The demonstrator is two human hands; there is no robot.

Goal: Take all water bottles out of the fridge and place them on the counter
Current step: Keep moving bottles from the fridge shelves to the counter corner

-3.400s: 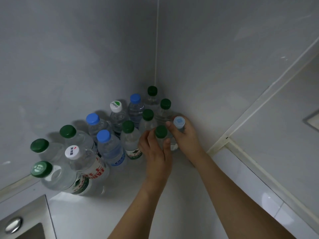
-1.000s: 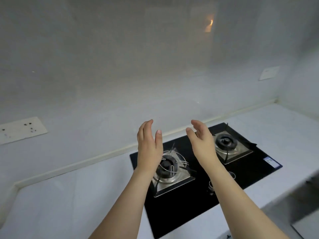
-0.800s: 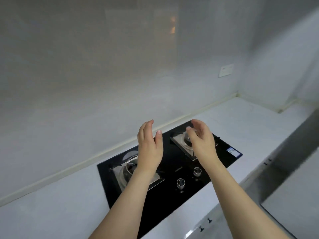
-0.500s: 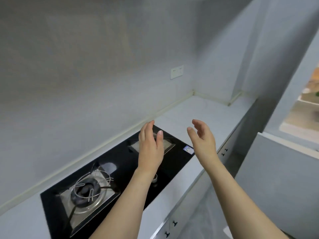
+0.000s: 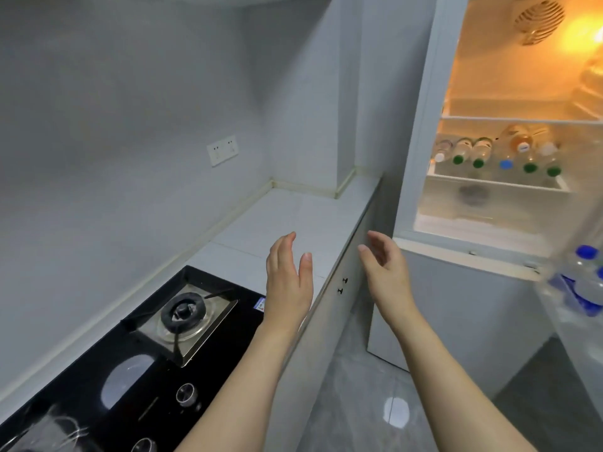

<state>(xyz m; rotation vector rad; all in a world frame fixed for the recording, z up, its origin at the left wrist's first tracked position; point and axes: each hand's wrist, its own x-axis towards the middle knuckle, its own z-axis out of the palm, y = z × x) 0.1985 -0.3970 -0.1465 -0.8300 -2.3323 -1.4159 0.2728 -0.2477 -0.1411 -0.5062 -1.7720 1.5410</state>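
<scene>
The fridge (image 5: 421,132) stands open at the right, lit inside. Several water bottles (image 5: 496,154) lie on its middle shelf with green, blue and white caps facing out. More blue-capped bottles (image 5: 587,282) sit in the door rack at the far right, blurred. The white counter (image 5: 287,216) runs along the wall to the fridge's left. My left hand (image 5: 288,282) hovers over the counter's front edge, empty, fingers apart. My right hand (image 5: 386,272) is held in front of the cabinet beside the fridge, also empty and open. Both hands are well short of the fridge shelf.
A black gas hob (image 5: 156,347) with a burner (image 5: 184,313) and knobs fills the counter's near left. A wall socket (image 5: 223,150) is on the back wall. Cabinet fronts with small handles (image 5: 342,285) sit below the counter. Grey tiled floor (image 5: 375,402) lies in front of the fridge.
The view has swung right from the bottles on the counter, past the hob, to the open fridge. Both hands let go of bottles and stay empty and raised.
</scene>
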